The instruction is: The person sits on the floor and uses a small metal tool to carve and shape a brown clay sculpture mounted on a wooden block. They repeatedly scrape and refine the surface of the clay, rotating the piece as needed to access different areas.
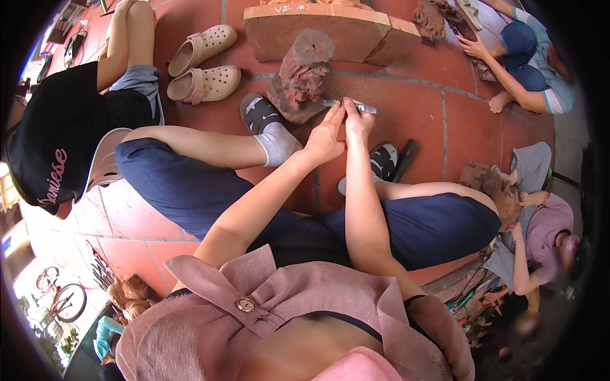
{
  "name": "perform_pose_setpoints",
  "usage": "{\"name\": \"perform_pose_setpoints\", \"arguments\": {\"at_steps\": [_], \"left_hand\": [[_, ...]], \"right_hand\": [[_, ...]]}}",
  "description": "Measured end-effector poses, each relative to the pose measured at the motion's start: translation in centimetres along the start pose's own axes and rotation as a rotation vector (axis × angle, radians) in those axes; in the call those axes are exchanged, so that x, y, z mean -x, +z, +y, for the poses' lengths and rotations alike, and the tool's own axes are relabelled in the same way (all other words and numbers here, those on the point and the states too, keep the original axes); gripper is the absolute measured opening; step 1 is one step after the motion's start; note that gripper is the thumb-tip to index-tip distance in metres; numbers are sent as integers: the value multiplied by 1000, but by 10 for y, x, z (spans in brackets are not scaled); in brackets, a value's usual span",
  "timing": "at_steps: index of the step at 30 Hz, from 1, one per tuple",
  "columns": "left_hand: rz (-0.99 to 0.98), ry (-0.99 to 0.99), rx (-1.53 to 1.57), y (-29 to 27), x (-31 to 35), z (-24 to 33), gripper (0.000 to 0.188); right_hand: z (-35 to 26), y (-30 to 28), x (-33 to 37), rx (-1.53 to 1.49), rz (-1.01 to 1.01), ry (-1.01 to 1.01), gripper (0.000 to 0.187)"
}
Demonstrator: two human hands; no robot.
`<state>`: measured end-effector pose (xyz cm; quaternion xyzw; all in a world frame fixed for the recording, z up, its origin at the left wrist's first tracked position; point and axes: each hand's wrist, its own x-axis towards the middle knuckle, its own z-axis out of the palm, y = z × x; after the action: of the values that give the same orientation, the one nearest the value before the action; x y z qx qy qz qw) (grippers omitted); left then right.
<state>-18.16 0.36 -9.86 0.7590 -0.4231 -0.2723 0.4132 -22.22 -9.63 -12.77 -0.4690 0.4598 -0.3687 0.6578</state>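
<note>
A carved reddish-brown wood figure (298,82) stands on the tiled floor between my feet, its flat round end up. My right hand (359,122) is closed around a slim carving chisel (366,108), whose shiny end sticks out to the right of the fist. My left hand (325,136) lies against the right one, its fingers pressed together along the front of the chisel. The tool's metal tip reaches the lower right side of the carving. My fingers partly hide the chisel's middle.
A thick wooden slab (318,32) lies beyond the carving. Beige clogs (203,84) rest at the left. A dark bar (406,160) lies beside my right sandal (384,160). Other people sit left and right, some handling carvings; more tools (470,295) lie at the lower right.
</note>
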Motion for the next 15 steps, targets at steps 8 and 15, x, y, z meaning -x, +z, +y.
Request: {"name": "perform_pose_setpoints", "arguments": {"at_steps": [8, 15], "left_hand": [[29, -13, -16, 1, 14, 1, 78], [-89, 35, -13, -3, -5, 21, 77]], "right_hand": [[32, -5, -2, 12, -15, -14, 9], [-3, -18, -7, -70, 23, -60, 9]]}}
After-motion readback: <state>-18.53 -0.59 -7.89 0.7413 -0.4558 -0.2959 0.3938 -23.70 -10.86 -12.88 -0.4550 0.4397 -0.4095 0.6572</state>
